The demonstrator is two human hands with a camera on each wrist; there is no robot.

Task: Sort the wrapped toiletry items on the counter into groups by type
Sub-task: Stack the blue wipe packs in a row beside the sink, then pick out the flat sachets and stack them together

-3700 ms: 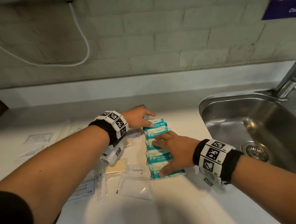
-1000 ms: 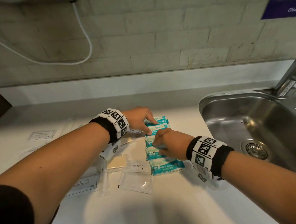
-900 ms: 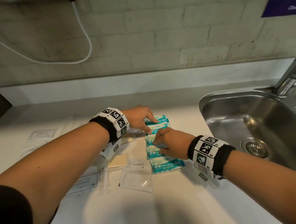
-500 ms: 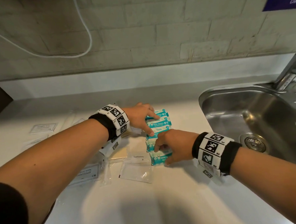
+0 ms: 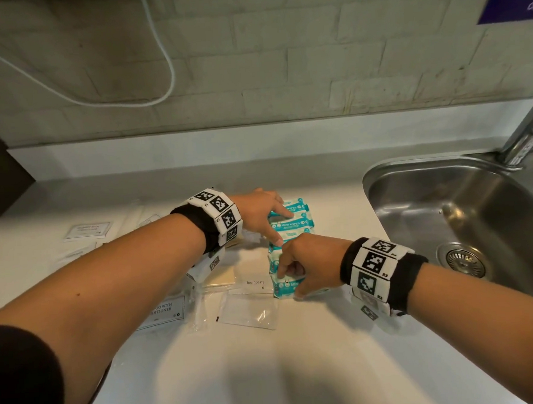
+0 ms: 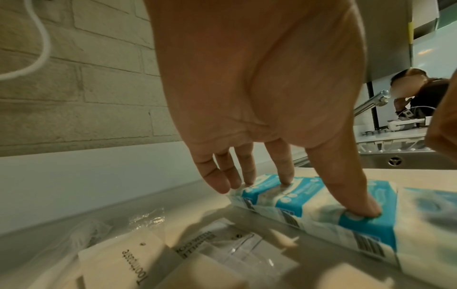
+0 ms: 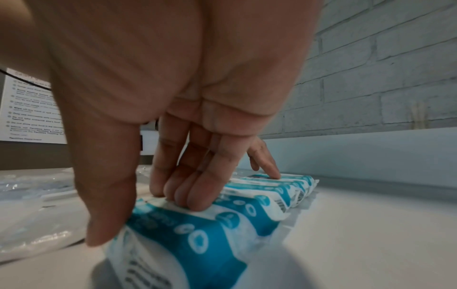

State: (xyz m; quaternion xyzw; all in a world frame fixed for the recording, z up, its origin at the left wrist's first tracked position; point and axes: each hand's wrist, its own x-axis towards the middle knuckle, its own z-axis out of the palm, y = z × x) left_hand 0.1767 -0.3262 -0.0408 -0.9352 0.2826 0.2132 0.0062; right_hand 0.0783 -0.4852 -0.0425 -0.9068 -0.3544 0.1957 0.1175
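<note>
On the far left of the white table [image 5: 298, 370] lies a flat clear sachet with a white label card [image 5: 87, 230]. Nearer the middle, a packet printed "…OO WITH …DITIONER" [image 5: 164, 310] lies just left of a pale yellow bar in clear wrap [image 5: 219, 277]. Beside that bar lies a white sachet marked "Toothpaste" [image 5: 255, 282], with a clear sachet [image 5: 249, 312] in front of it.

The left hand [image 5: 256, 213] reaches over these to the far end of a row of teal and white mini wipes packs [image 5: 294, 223], which runs away from the person, pack against pack. Its grip is wide and flat: straight fingers [image 6: 284, 172] press down on the far packs, the thumb presses a nearer one, and nothing is clasped.

The right hand [image 5: 311, 262] takes the near end of the row. Its grip is partly closed on the nearest wipes pack [image 7: 183, 242], with the fingers bunched on the top and the thumb against the near edge.

To the right, a steel sink [image 5: 412, 175] is set into the table, well apart from the packs.
</note>
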